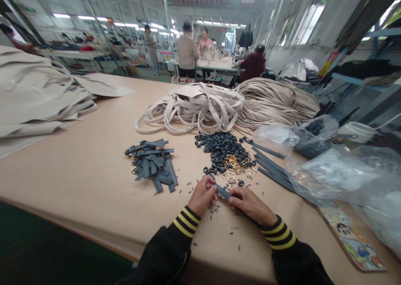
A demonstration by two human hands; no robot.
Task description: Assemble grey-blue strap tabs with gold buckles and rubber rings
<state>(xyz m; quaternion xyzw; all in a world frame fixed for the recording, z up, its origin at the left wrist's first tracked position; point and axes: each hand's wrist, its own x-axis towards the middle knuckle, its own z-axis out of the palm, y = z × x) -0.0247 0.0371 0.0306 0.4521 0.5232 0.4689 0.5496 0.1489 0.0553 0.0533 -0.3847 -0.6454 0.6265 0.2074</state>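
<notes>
A dark grey strap [222, 191] is stretched between my two hands, just over the near part of the table. My left hand [203, 194] pinches its left end, and my right hand [250, 204] grips the other end between thumb and fingers. Whatever sits inside the left fingertips is hidden. Right beyond my hands lies a heap of small dark loops [224, 145], with gold metal buckles [233, 164] at its near side. To the left is a pile of short grey straps [153, 161], some with gold metal parts at their ends.
Tiny dark bits are scattered on the tan table [103, 176]. Beige strap bundles [200, 105] lie behind, beige fabric sheets [34, 88] at left. Long grey strips [272, 170], plastic bags [338, 172] and a cartoon-printed case [352, 237] occupy the right. People work at a farther table [219, 67].
</notes>
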